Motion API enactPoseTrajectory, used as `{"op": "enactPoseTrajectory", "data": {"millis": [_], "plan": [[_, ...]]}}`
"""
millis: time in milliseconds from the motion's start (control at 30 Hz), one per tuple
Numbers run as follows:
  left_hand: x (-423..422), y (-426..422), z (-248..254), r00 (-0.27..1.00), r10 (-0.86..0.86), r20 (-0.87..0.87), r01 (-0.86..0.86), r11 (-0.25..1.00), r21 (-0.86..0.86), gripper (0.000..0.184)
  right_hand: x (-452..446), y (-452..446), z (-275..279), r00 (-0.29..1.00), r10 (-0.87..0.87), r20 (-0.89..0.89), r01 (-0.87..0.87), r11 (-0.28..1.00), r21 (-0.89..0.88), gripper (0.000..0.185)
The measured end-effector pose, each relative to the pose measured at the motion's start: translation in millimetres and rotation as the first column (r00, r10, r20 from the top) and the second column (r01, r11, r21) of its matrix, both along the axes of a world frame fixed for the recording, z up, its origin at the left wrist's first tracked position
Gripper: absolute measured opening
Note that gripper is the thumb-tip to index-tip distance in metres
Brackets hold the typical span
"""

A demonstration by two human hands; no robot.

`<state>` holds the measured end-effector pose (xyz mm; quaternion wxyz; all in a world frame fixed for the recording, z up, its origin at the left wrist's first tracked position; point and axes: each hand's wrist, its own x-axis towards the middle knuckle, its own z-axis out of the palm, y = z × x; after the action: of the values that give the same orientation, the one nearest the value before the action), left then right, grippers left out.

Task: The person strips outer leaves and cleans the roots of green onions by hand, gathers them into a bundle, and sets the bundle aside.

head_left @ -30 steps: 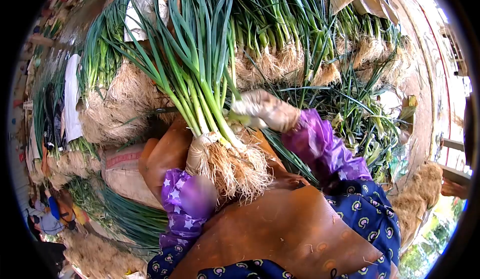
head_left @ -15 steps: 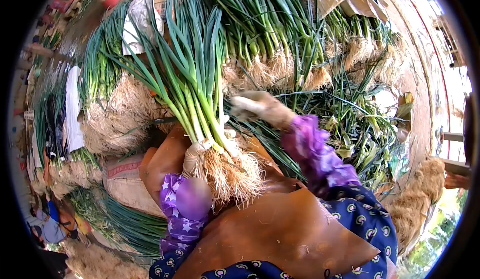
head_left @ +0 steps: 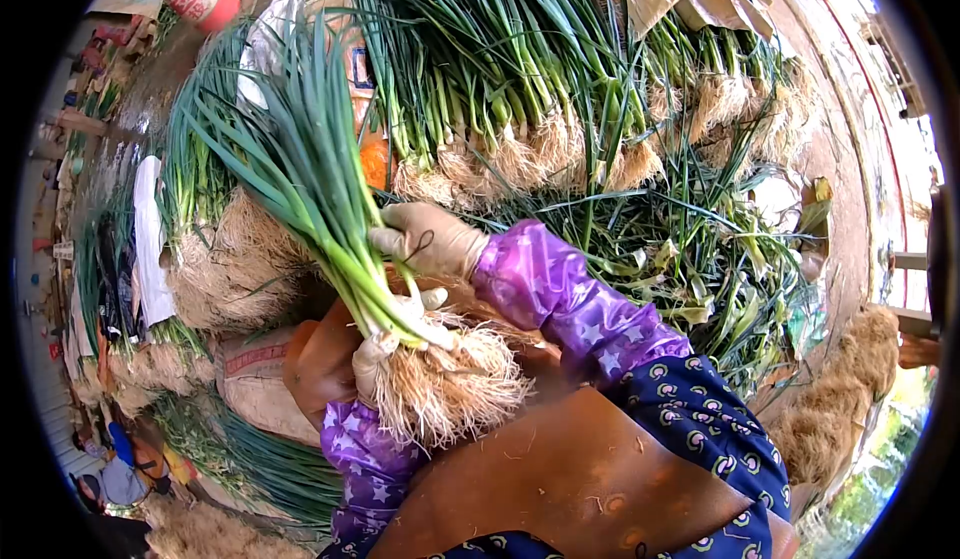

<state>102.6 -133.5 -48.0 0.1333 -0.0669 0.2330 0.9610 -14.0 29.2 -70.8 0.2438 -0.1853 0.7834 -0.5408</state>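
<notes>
A bunch of spring onions [head_left: 350,249] slants across the front, its green leaves toward the upper left and its pale, tangled roots [head_left: 450,389] over my lap. My gloved left hand [head_left: 372,364] is closed around the white stem ends just above the roots. Higher up, my gloved right hand [head_left: 430,241] has its fingers curled against the side of the stalks. A thin dark loop lies over the right glove. My left fingers are partly hidden behind the bunch.
A brown apron [head_left: 560,469] covers my lap. Rooted spring onion bunches [head_left: 520,89] line the back, and loose leaves [head_left: 720,269] are heaped at right. Another rooted bunch [head_left: 240,249] and a pale sack [head_left: 260,389] are at left. A red container [head_left: 200,1] stands far left.
My right hand has come left and down from beside the bunch and now touches its stalks. The bunch has tilted further left, with the left hand still gripping its base.
</notes>
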Motion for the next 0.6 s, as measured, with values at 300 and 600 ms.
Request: {"op": "enactPoseTrajectory", "data": {"millis": [300, 600], "plan": [[-12.3, 6.3, -5.6, 0.999, -0.034, 0.027, 0.033, 0.999, 0.010, 0.054, -165.6, 76.0, -102.2, 0.906, -0.406, -0.119, 0.361, 0.597, 0.716, 0.035], [0.7, 30.7, -15.3, 0.990, -0.109, 0.089, 0.120, 0.985, -0.127, 0.053, -13.3, 73.3, -10.9, 0.878, -0.183, 0.442, 0.320, 0.911, -0.260, 0.018]]}}
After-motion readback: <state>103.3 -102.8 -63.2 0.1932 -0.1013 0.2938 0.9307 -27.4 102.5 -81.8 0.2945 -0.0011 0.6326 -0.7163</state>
